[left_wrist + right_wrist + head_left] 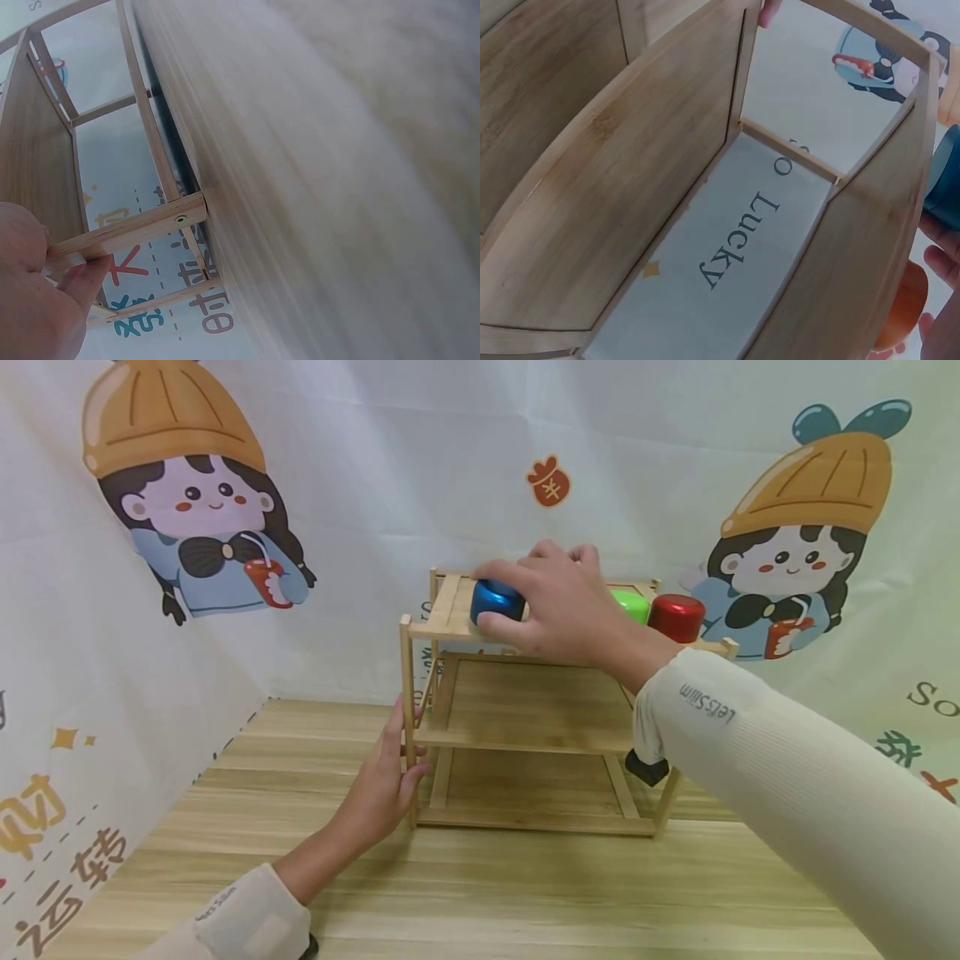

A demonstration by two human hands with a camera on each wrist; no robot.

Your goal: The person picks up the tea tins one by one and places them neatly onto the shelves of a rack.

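Note:
A wooden three-tier rack (pixel 525 702) stands on the table in the head view. My right hand (pixel 558 606) grips a shiny blue cup (pixel 497 603) at the left end of its top shelf, thumb at the front and fingers over the top. A green cup (pixel 632 605) and a red cup (pixel 677 617) stand to the right on that shelf. The right wrist view also shows an orange cup (pixel 906 306) below the hand; the hand hides it in the head view. Low on the rack's left post (pixel 408 677), my left hand (pixel 378 793) holds the wood, thumb in front.
The rack's middle and bottom shelves lie below the cups. A wood-grain tabletop (pixel 525 893) extends in front of the rack and to its left. Behind stands a white cloth (pixel 420 460) printed with cartoon figures and lettering.

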